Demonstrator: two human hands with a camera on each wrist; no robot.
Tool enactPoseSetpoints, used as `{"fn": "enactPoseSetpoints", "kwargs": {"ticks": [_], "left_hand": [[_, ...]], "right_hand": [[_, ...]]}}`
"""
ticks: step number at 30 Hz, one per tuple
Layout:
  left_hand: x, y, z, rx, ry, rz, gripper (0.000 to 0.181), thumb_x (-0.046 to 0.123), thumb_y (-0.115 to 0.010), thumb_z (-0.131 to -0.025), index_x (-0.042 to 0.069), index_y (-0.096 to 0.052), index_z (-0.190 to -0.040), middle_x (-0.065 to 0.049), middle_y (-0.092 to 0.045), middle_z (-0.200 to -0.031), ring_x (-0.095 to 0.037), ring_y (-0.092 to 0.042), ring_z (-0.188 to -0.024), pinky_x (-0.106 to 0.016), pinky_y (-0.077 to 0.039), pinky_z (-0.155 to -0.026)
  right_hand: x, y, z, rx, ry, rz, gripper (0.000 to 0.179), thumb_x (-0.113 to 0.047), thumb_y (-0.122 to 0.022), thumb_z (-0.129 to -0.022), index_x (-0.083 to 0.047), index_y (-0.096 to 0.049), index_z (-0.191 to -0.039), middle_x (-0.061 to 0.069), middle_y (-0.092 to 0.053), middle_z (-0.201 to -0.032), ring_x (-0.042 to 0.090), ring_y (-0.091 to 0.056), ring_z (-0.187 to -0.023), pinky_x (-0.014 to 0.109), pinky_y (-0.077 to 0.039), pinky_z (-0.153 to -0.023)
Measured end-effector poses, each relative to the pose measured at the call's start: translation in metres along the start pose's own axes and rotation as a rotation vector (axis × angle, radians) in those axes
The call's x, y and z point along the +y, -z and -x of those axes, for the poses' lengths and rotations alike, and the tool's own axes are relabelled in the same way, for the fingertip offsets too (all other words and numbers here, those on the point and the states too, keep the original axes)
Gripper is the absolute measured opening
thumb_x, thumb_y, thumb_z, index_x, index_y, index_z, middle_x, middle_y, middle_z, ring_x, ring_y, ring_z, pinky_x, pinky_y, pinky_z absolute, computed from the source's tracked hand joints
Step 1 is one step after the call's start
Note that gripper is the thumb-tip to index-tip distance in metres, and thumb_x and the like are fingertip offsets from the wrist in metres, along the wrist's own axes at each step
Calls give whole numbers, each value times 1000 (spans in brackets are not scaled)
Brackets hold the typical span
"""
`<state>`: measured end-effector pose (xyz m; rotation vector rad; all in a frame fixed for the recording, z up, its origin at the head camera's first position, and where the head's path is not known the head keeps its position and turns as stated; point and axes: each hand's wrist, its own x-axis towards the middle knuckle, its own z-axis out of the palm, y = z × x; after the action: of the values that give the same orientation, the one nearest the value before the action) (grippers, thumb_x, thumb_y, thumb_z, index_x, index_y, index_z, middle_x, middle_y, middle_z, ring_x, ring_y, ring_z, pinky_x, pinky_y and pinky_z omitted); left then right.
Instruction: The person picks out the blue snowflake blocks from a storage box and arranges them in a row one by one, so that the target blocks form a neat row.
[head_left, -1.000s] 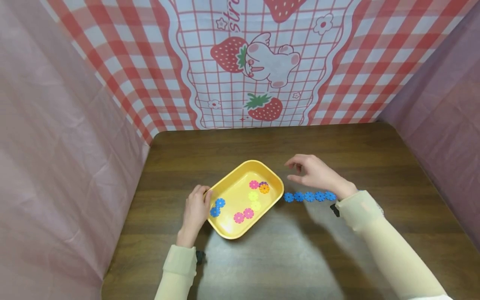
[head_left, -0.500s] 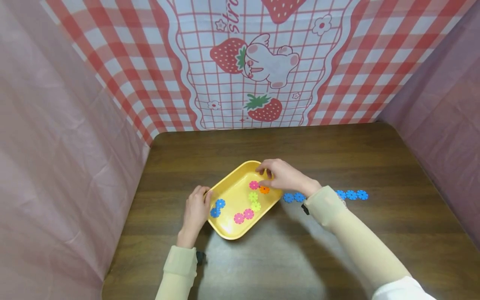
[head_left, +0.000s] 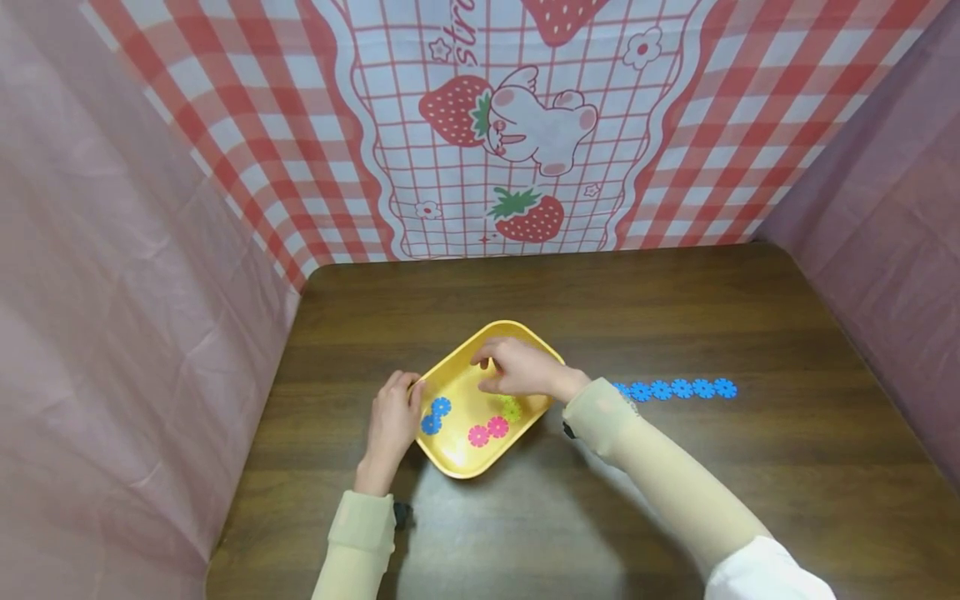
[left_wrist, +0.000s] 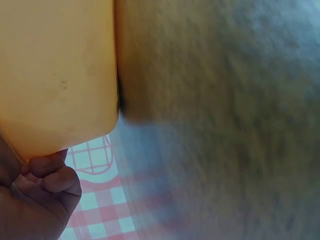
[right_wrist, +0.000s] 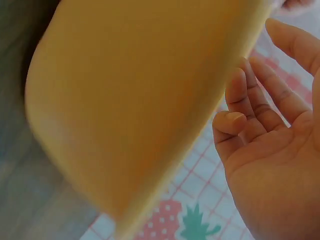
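A yellow tray (head_left: 465,477) sits mid-table, and in it lie a linked pair of blue flower-shaped discs (head_left: 436,416), a pink pair (head_left: 488,432) and a yellow-green disc (head_left: 512,409). My left hand (head_left: 392,421) grips the tray's left rim, fingers curled over it; the left wrist view shows the fingers at the tray's edge. Over the inside of the tray hovers my right hand (head_left: 521,368), thumb and fingers apart with nothing between them. It covers the discs in the tray's far right part. In the right wrist view its fingers are loosely bent beside the tray wall (right_wrist: 130,100).
A row of several blue flower discs (head_left: 671,389) lies on the wooden table (head_left: 675,317) to the tray's right, its near end behind the right sleeve. A strawberry-print cloth (head_left: 517,125) hangs behind the table, with pink curtains (head_left: 135,292) at the sides.
My right hand has moved left from above the blue row, across the tray's right rim, to over its middle. The left hand and the tray stay in place.
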<state>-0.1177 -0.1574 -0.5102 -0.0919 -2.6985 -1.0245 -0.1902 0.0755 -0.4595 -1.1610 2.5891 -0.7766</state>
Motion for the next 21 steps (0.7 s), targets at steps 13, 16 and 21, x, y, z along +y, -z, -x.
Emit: {"fn": "enactPoseSetpoints", "kwargs": {"ticks": [13,16,21], "left_hand": [[0,1,1,-6,1,-2,16,11,-62,-99,-2,-70,-100,-10,-62,-90,-31,-62,-77,-46,-52,-71],[0,1,1,-9,-6,-1,16,11,-62,-99,-3,-70,-100,-10,-62,-91,-32,-63,-78,-47,-52,-71],[0,0,0,-3,-17,0,15,10,-62,-99,-3,-70,-99,-11,-62,-90,-32,-63,-78,-47,-52,-71]], "right_hand": [[-21,-41,-26,-114,-20,6,34,-18,-78,-86,-3,-70,-116,7,-66,-106,21,-61,-95,34,-49,-89],[-23,-47,-29,-126,-39,13,35,-18,-78,-86,-4,-70,-117,6,-65,-108,19,-60,-95,34,-49,-90],[-24,-57,-31,-135,-38,57,37,-22,-78,-87,-5,-70,-118,5,-64,-111,17,-60,-97,32,-49,-93]]}}
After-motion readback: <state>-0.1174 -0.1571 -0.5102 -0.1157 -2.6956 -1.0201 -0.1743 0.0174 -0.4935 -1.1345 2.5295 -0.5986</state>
